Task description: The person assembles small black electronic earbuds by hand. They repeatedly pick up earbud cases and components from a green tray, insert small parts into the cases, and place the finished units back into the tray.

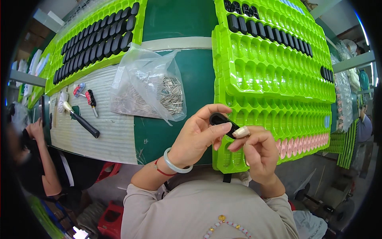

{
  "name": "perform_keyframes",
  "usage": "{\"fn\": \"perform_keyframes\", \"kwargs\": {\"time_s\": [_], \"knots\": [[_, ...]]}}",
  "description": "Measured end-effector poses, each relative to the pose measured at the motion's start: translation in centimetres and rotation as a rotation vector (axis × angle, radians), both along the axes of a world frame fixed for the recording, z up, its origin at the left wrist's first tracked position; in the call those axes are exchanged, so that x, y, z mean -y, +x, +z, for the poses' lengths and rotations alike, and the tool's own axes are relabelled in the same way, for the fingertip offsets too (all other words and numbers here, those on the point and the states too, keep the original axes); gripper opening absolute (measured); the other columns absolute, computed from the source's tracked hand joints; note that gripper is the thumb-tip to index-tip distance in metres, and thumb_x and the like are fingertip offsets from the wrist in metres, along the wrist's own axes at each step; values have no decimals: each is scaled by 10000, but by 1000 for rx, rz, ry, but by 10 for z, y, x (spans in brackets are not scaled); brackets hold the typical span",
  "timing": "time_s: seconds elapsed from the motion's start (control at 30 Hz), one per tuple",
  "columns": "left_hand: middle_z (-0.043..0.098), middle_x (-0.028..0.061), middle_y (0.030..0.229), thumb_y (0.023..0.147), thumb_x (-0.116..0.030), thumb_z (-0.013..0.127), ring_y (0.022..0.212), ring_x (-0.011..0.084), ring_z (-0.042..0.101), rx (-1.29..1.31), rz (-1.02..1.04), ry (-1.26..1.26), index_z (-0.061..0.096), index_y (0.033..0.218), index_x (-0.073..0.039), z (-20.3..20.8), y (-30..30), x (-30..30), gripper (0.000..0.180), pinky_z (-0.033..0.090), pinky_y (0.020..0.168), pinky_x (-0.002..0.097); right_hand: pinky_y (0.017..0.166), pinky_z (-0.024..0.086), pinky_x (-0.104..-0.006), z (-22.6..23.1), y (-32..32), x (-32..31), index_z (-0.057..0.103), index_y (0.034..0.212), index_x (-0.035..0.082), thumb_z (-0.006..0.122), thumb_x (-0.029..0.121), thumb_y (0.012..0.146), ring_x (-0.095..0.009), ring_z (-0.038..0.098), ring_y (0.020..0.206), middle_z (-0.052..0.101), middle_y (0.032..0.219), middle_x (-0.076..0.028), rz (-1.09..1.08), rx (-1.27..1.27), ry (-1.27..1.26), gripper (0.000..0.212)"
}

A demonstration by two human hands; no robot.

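A small black oblong casing [223, 124] is pinched between the thumb and fingers of my left hand [199, 133], tilted above the near left edge of the lower green tray. My right hand [258, 153] is at the casing's lower right end, its fingers bent inward. A whitish wrap [241, 132] covers one of its fingertips, which meets the casing. Whether something small sits between those right fingers is hidden. My left wrist carries a pale bangle [177, 162] and a red cord.
Stacked green trays [274, 75] at right hold black casings [270, 32] and pink pieces [302, 144]. A clear bag of metal pins [149, 95] lies left of my hands. Beyond it are a black-handled tool [85, 123], screwdrivers [91, 101] and another filled tray [137, 32]. A person sits at left.
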State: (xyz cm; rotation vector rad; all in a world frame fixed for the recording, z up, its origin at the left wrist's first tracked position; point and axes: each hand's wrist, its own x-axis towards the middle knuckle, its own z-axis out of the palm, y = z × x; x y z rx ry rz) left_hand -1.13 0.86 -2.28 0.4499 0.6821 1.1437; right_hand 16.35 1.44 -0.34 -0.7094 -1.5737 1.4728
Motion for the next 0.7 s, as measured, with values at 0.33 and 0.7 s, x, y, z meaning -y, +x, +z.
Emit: {"fn": "perform_keyframes", "kwargs": {"time_s": [0.33, 0.7], "knots": [[598, 80, 932, 881, -80, 539, 751, 116, 609, -95, -188, 99, 473, 1147, 21, 6, 1, 6, 291, 522, 626, 231, 619, 454, -248, 10, 32, -24, 496, 889, 16, 478, 134, 899, -105, 553, 710, 561, 887, -87, 94, -202, -761, 120], [609, 114, 964, 880, -365, 537, 905, 182, 581, 41, -122, 27, 535, 1049, -15, -6, 8, 5, 389, 449, 799, 297, 555, 348, -200, 17, 26, -30, 502, 865, 16, 555, 128, 858, -29, 413, 659, 480, 742, 29, 202, 133, -691, 125]]}}
